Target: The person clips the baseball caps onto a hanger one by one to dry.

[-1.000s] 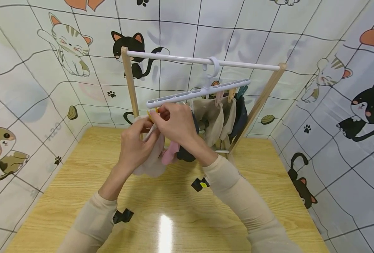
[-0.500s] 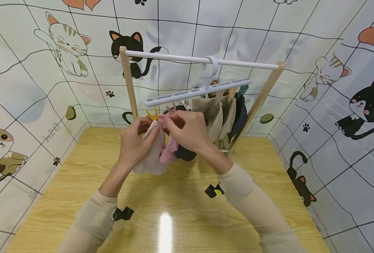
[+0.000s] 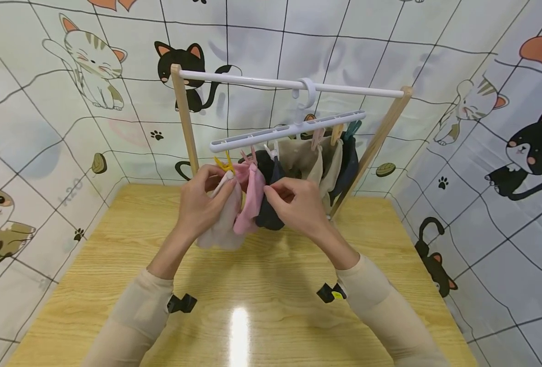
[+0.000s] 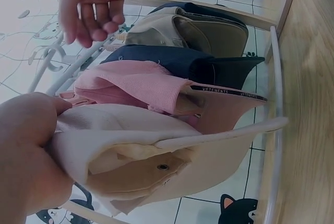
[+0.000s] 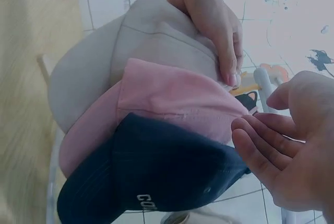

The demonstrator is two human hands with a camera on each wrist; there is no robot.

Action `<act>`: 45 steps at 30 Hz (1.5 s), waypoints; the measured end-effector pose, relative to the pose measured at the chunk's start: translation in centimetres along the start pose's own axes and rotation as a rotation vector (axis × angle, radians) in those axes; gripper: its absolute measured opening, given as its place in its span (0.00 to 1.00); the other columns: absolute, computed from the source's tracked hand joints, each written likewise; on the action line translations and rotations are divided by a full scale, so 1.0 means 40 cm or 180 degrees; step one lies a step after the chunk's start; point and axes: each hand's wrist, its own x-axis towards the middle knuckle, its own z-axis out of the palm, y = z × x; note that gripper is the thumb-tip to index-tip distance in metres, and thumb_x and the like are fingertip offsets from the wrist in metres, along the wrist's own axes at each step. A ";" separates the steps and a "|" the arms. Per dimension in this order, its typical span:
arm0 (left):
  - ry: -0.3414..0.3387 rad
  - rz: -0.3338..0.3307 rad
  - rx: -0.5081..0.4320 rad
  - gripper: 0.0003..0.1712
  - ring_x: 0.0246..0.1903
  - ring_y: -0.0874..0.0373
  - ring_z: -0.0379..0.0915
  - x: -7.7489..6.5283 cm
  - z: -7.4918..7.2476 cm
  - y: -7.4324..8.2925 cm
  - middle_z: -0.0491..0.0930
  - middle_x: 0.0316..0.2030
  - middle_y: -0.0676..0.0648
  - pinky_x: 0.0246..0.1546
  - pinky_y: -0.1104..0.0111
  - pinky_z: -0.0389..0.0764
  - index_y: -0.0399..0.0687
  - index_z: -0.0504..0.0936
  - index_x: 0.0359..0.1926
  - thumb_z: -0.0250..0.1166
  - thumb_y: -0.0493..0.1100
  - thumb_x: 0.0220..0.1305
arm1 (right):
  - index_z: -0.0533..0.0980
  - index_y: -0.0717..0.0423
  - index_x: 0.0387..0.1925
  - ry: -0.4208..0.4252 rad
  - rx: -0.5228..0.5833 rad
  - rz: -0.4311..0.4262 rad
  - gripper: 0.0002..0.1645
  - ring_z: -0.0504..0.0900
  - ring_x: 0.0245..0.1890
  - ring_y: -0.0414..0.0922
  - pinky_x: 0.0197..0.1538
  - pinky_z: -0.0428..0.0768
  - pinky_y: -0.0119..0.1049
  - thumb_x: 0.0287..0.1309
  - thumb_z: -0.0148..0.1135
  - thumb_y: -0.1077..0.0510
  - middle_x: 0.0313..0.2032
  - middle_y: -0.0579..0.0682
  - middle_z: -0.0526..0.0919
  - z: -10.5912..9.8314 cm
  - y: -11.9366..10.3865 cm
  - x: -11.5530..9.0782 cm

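Note:
My left hand (image 3: 204,196) pinches the edge of a cream baseball cap (image 3: 220,232), just below a yellow clothespin (image 3: 226,165) at the hanger's left end. In the left wrist view, the cap's hollow inside (image 4: 138,174) faces the camera. Beside it hang a pink cap (image 3: 254,191) and a navy cap (image 3: 268,213), the pink one under a pink clothespin (image 3: 252,155). My right hand (image 3: 300,204) is close to their right, fingers loosely bent and holding nothing. The right wrist view shows it near the back of the pink cap (image 5: 167,91).
A white hanger (image 3: 271,135) hooks over the rod (image 3: 252,81) of a wooden-sided rack. Beige and dark caps hang farther right, from pink, orange and teal clothespins (image 3: 353,128). The rack stands on a wood-grain table (image 3: 271,306) before a cat-print sheet.
My right hand left the yellow clothespin, passed over the pink cap and drew away to the right, holding nothing. My left hand stayed at the cream cap, which now hangs under the clothespin.

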 end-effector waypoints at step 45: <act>0.0188 -0.0052 0.0110 0.14 0.57 0.38 0.93 0.095 0.008 -0.078 0.93 0.51 0.30 0.53 0.89 0.79 0.27 0.81 0.56 0.72 0.32 0.76 | 0.92 0.55 0.38 0.0009 -0.0022 0.0715 0.10 0.89 0.25 0.43 0.33 0.84 0.29 0.78 0.71 0.56 0.29 0.55 0.94 -0.109 0.170 -0.162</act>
